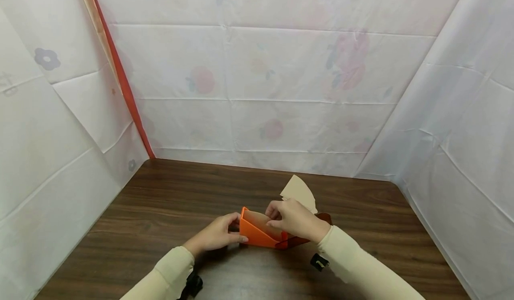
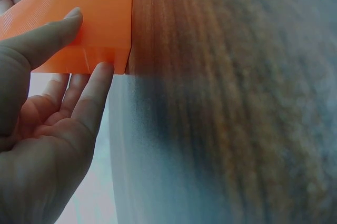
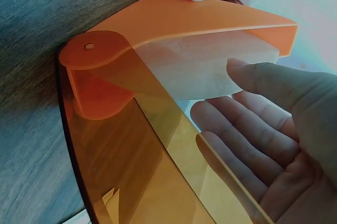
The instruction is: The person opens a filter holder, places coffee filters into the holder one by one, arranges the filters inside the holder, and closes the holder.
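An orange filter holder (image 1: 257, 234) with a see-through brown hinged lid (image 3: 142, 155) stands on the table. Its lid is swung open to the right, below my right hand. My left hand (image 1: 218, 233) grips the holder's left end, thumb on the near side and fingers round the end face. Inside the holder sit pale tan coffee filters (image 3: 195, 66). At their upper edge, my right hand (image 1: 295, 219) pinches them between thumb and fingers. Behind the right hand lie more fan-shaped filter papers (image 1: 298, 192), partly hidden by it.
The dark wood-grain table (image 1: 180, 188) is enclosed by white printed curtains (image 1: 249, 86) at the back and both sides. A red strip (image 1: 120, 72) runs down the back left corner. Black wrist-camera mounts (image 1: 319, 262) hang under the sleeves.
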{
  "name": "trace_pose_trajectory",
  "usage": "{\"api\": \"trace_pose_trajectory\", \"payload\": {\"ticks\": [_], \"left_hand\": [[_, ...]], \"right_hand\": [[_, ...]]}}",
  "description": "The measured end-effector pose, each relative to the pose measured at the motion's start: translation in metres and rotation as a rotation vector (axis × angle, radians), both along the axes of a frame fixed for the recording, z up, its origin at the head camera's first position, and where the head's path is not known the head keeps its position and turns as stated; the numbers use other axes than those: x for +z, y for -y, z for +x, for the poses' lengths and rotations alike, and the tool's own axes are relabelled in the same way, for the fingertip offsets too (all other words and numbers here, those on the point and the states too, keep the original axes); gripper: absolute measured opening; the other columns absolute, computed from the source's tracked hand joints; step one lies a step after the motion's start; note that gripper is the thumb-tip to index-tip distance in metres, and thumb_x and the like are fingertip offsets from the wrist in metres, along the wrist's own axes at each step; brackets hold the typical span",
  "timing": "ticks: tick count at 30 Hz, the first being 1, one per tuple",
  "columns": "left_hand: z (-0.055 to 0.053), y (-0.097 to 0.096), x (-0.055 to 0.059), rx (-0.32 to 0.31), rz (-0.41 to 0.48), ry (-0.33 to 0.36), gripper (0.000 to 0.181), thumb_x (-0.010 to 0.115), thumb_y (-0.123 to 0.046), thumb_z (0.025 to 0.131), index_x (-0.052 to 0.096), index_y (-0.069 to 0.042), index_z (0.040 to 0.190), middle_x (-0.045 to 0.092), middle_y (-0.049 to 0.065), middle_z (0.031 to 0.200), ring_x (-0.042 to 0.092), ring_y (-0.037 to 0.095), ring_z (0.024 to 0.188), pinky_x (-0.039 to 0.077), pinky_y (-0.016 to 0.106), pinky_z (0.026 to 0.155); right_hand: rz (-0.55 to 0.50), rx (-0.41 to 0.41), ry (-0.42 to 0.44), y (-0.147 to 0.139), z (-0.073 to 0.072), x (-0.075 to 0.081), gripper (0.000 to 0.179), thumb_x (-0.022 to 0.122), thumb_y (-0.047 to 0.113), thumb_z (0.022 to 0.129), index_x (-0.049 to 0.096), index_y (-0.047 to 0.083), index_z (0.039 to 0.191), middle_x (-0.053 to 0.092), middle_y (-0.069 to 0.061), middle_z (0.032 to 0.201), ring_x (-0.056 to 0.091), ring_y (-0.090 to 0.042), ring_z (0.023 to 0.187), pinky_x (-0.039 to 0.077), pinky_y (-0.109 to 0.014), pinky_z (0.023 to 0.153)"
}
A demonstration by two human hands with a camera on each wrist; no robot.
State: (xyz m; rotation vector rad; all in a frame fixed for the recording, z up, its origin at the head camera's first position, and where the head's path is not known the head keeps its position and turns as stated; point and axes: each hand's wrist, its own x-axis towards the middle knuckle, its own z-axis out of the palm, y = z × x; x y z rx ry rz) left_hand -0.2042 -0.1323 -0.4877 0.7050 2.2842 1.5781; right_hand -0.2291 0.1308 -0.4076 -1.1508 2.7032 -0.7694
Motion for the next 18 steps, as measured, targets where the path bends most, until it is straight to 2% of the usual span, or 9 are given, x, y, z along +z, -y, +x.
{"api": "trace_pose_trajectory", "payload": {"ticks": [6,11,18], "left_hand": [[0.000,0.000,0.000,-0.001,-0.028,-0.019,0.031,0.077,-0.020,0.091,0.061,-0.010,0.116,0.068,0.000,0.111,0.065,0.020,0.106,0.055,0.030,0.085],[0.000,0.000,0.000,-0.005,-0.027,-0.023,0.033,0.077,-0.021,0.091,0.061,-0.009,0.117,0.068,0.001,0.113,0.065,0.021,0.108,0.054,0.031,0.087],[0.000,0.000,0.000,-0.005,-0.028,-0.031,0.032,0.077,-0.021,0.091,0.061,-0.009,0.116,0.068,0.000,0.112,0.065,0.021,0.107,0.055,0.031,0.087]], "right_hand": [[0.026,-0.013,0.001,-0.001,-0.001,0.004,0.026,0.081,0.020,0.087,0.070,0.008,0.108,0.072,0.003,0.092,0.065,-0.004,0.080,0.055,-0.021,0.072],[0.031,-0.012,-0.017,-0.004,-0.001,0.012,0.036,0.081,0.025,0.088,0.069,0.005,0.116,0.072,-0.003,0.102,0.068,-0.013,0.089,0.056,-0.028,0.079],[0.013,-0.017,-0.029,-0.012,-0.002,0.024,0.034,0.080,0.024,0.089,0.069,0.008,0.117,0.072,-0.001,0.108,0.069,-0.018,0.096,0.055,-0.030,0.083]]}}
